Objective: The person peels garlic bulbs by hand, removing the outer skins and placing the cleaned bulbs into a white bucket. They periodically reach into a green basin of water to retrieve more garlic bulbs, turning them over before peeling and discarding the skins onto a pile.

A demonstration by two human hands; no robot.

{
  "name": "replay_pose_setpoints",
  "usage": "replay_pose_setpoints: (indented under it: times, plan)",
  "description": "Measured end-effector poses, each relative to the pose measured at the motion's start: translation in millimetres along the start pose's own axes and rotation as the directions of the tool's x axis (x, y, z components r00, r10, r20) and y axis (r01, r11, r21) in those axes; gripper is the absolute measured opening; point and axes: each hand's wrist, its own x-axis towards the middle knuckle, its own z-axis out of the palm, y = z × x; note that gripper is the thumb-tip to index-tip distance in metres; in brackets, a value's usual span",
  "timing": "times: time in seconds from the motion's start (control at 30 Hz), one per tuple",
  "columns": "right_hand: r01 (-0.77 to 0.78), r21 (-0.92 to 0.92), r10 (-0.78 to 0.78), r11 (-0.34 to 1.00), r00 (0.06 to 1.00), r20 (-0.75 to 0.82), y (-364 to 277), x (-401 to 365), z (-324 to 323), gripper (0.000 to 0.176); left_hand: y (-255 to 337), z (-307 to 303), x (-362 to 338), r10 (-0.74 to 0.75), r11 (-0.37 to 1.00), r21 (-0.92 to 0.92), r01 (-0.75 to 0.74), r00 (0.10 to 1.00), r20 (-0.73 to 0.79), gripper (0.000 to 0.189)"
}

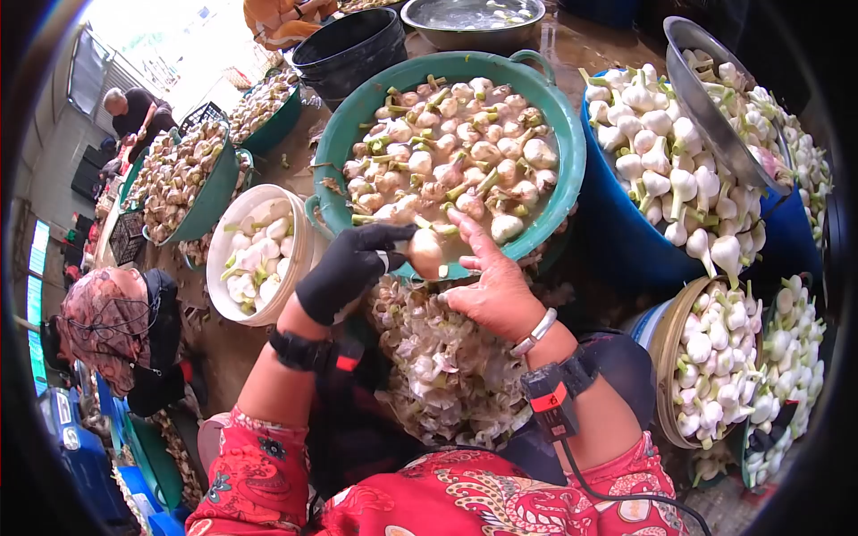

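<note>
My left hand [349, 268], in a black glove, is closed on one garlic bulb [423, 253]. Bulb is right at the near rim of the green tub [326, 179], skin brownish. My right hand [500, 290] is bare and spread: thumb and fingers apart, fingertips just beside the bulb. Can't tell if they touch it. Metal bracelet [536, 332] on that wrist.

Tub holds cloudy water, packed with unpeeled bulbs [456, 152], some with green stems. Below the near rim, between my forearms: heap of loose skins [447, 357].

Left of tub: white bucket [304, 237], part full of white bulbs. Right: blue barrel [639, 246] heaped with white bulbs, metal bowl [710, 129] tilted against the pile. Nearer me, same side: tan-rimmed bucket [663, 357], also white bulbs. Beyond the tub: black bucket [357, 67] and steel basin [474, 38] with water and a few pale bits.

Far left: person in patterned head cover [103, 308]; another person [141, 109] bends over farther back.
</note>
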Motion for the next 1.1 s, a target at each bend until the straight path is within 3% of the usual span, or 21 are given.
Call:
replay_pose_setpoints:
  times: [0.03, 0.1, 0.13, 0.2, 0.33, 0.37, 0.4, 0.43, 0.5, 0.53, 0.6, 0.63, 0.7, 0.77, 0.83, 0.93, 1.0, 1.03, 1.07, 1.1]
  plan:
    - [-0.001, -0.004, 0.001, 1.000, 1.000, 0.005, -0.2, -1.7, 2.5, 0.069, 20.3, 5.6, -12.5, -0.121, 0.990, -0.072, 0.122, 0.992, 0.018, 0.033]
    - [-0.309, 0.398, 0.231, 0.864, 0.945, 0.232, -1.4, -2.5, 6.7, 0.063, 10.7, 14.3, -24.9, -0.153, 0.935, -0.329, 0.134, 0.988, -0.033, 0.031]
    - [-0.319, 0.392, 0.241, 0.863, 0.941, 0.236, -7.0, -2.6, 5.9, 0.064, 8.5, 17.9, -28.2, -0.151, 0.933, -0.336, 0.130, 0.988, -0.037, 0.031]
    - [-0.244, 0.376, 0.188, 0.894, 0.966, 0.179, -4.3, -5.3, 13.1, 0.064, 7.4, 25.9, -32.8, -0.179, 0.879, -0.467, 0.095, 0.974, -0.137, 0.031]
    - [-0.086, 0.296, 0.084, 0.951, 0.996, 0.019, 3.6, -5.0, 25.8, 0.063, 6.2, 30.1, -28.1, -0.164, 0.769, -0.636, 0.058, 0.980, -0.110, 0.030]
    - [-0.015, 0.247, 0.023, 0.969, 0.999, -0.032, 3.4, -3.5, 26.9, 0.063, 3.2, 30.9, -25.8, -0.163, 0.768, -0.639, 0.054, 0.980, -0.113, 0.030]
    - [0.091, 0.011, -0.090, 0.996, 0.994, -0.055, -3.3, -2.5, 24.5, 0.058, -0.6, 32.7, -23.6, -0.162, 0.798, -0.601, 0.051, 0.978, -0.132, 0.030]
    - [0.088, 0.010, -0.088, 0.996, 0.995, -0.051, -2.5, -3.1, 25.9, 0.058, -2.5, 33.7, -22.5, -0.161, 0.826, -0.562, 0.051, 0.976, -0.149, 0.030]
    - [-0.138, 0.414, 0.152, 0.900, 0.988, 0.000, -0.8, -5.0, 28.0, 0.052, -1.3, 32.1, -22.3, -0.171, 0.838, -0.541, 0.063, 0.974, -0.151, 0.030]
    - [-0.139, 0.414, 0.153, 0.900, 0.988, -0.001, -2.2, -5.0, 25.4, 0.052, -0.4, 31.4, -23.1, -0.169, 0.800, -0.596, 0.072, 0.980, -0.109, 0.030]
    - [-0.388, 0.652, 0.381, 0.651, 0.911, 0.162, -6.8, -5.7, 16.9, 0.050, 1.2, 30.6, -25.6, -0.165, 0.758, -0.646, 0.086, 0.984, -0.063, 0.031]
    - [-0.387, 0.653, 0.382, 0.651, 0.911, 0.159, -4.3, -6.1, 14.5, 0.050, 2.0, 30.6, -27.0, -0.145, 0.750, -0.658, 0.071, 0.988, -0.059, 0.031]
    - [-0.403, 0.787, 0.314, 0.467, 0.908, 0.278, 0.4, -6.6, 11.6, 0.047, 6.4, 32.0, -28.5, -0.124, 0.740, -0.670, 0.057, 0.991, -0.053, 0.032]
    - [-0.400, 0.780, 0.324, 0.481, 0.908, 0.266, -3.5, -7.9, 11.4, 0.050, 12.1, 35.1, -28.8, -0.156, 0.744, -0.664, 0.074, 0.986, -0.065, 0.034]
    - [-0.329, 0.652, 0.331, 0.683, 0.935, 0.125, -6.4, -8.0, 12.8, 0.054, 12.9, 38.4, -28.0, -0.173, 0.742, -0.665, 0.085, 0.983, -0.068, 0.034]
    - [-0.263, 0.577, 0.273, 0.773, 0.959, 0.073, -7.8, -9.2, 16.2, 0.048, 9.2, 39.3, -26.7, -0.190, 0.750, -0.651, 0.112, 0.980, -0.051, 0.031]
    - [-0.315, 0.623, 0.313, 0.716, 0.942, 0.117, -11.3, -11.1, 12.2, 0.043, -1.6, 38.9, -24.8, -0.191, 0.760, -0.636, 0.131, 0.981, -0.026, 0.029]
    - [-0.365, 0.666, 0.349, 0.651, 0.923, 0.164, -12.6, -12.6, 10.3, 0.039, -10.0, 38.1, -24.8, -0.140, 0.845, -0.527, 0.095, 0.989, -0.047, 0.027]
    - [-0.368, 0.628, 0.314, 0.686, 0.928, 0.201, -12.6, -11.9, 8.1, 0.036, -15.2, 37.0, -25.6, -0.086, 0.912, -0.407, 0.054, 0.994, -0.061, 0.026]
    - [-0.369, 0.629, 0.316, 0.685, 0.927, 0.200, -11.8, -9.2, 2.0, 0.036, -15.5, 35.4, -25.7, -0.088, 0.911, -0.408, 0.057, 0.994, -0.059, 0.026]
